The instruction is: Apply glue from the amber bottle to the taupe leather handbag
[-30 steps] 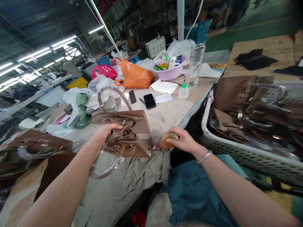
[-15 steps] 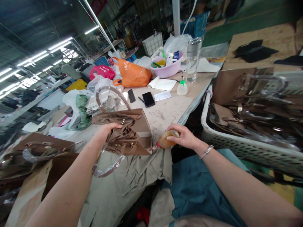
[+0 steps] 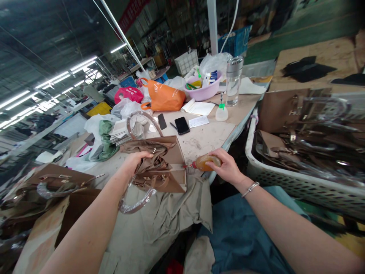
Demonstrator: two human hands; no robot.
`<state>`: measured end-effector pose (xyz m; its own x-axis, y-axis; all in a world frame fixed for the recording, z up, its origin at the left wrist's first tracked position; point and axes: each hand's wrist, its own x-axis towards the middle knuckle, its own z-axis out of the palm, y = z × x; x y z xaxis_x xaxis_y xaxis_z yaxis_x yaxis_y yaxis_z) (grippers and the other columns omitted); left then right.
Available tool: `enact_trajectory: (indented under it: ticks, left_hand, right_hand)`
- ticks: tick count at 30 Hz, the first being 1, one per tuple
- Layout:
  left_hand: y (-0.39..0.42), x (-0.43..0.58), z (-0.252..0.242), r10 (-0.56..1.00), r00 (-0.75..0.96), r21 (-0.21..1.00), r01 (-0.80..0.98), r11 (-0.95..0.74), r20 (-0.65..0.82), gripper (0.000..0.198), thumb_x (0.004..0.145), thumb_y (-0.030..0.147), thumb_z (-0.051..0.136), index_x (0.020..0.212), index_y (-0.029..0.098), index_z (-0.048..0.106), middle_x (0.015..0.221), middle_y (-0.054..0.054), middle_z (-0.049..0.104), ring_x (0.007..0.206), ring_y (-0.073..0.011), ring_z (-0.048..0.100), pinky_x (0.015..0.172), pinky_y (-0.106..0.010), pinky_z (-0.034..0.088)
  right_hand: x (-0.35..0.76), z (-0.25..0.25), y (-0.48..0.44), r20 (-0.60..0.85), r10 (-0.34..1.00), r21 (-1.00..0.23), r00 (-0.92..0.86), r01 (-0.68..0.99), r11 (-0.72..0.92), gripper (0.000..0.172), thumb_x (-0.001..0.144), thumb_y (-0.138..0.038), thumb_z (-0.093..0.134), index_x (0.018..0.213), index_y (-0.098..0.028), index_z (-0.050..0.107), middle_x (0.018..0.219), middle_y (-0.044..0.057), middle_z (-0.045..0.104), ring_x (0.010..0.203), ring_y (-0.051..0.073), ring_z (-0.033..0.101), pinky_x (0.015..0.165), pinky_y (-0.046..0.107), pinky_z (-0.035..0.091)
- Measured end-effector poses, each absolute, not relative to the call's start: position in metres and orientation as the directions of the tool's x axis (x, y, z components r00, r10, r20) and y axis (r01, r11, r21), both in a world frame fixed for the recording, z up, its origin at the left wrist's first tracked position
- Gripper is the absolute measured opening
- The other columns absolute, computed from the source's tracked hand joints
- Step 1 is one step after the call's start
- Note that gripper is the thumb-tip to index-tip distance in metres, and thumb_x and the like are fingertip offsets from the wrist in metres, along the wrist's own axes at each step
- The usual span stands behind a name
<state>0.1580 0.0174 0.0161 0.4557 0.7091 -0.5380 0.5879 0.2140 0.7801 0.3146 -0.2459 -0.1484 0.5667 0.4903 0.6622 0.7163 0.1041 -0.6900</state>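
A tan leather handbag (image 3: 168,167) lies on its side on the worktable (image 3: 205,137), its handles wrapped in clear plastic. My left hand (image 3: 137,161) is closed over the bag's crumpled open top, pressing it down. Just right of the bag, my right hand (image 3: 225,167) grips a small amber squeeze bottle (image 3: 203,163). Its red nozzle points left and touches the bag's right edge. A silver bracelet sits on that wrist. Beige cloth (image 3: 159,220) hangs from under the bag over the table's near edge.
A white basket (image 3: 285,182) of brown handbags stands at the right. More bags (image 3: 48,182) lie at the left. Farther back on the table are a black phone (image 3: 181,125), a clear water bottle (image 3: 233,82), a pink basin (image 3: 203,90), an orange bag (image 3: 165,97) and stacked leather pieces (image 3: 125,131).
The bottle has tipped more level and its nozzle has come up against the bag's right edge. My head view shifted slightly; the left hand keeps its hold on the bag.
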Motion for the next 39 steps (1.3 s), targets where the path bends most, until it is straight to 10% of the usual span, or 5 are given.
enact_trajectory:
  ticks: [39]
  left_hand:
    - [0.021, 0.162, 0.012, 0.687, 0.536, 0.822, 0.547, 0.160, -0.491, 0.033, 0.039, 0.028, 0.076, 0.067, 0.013, 0.070, 0.065, -0.009, 0.072, 0.054, -0.0248, 0.065, 0.051, -0.033, 0.052]
  right_hand:
    - [0.314, -0.157, -0.242, 0.716, 0.463, -0.629, 0.523, 0.770, 0.102, 0.016, 0.090, -0.021, 0.062, 0.105, -0.024, 0.058, 0.094, 0.005, 0.057, 0.089, 0.022, 0.056, 0.077, 0.037, 0.049]
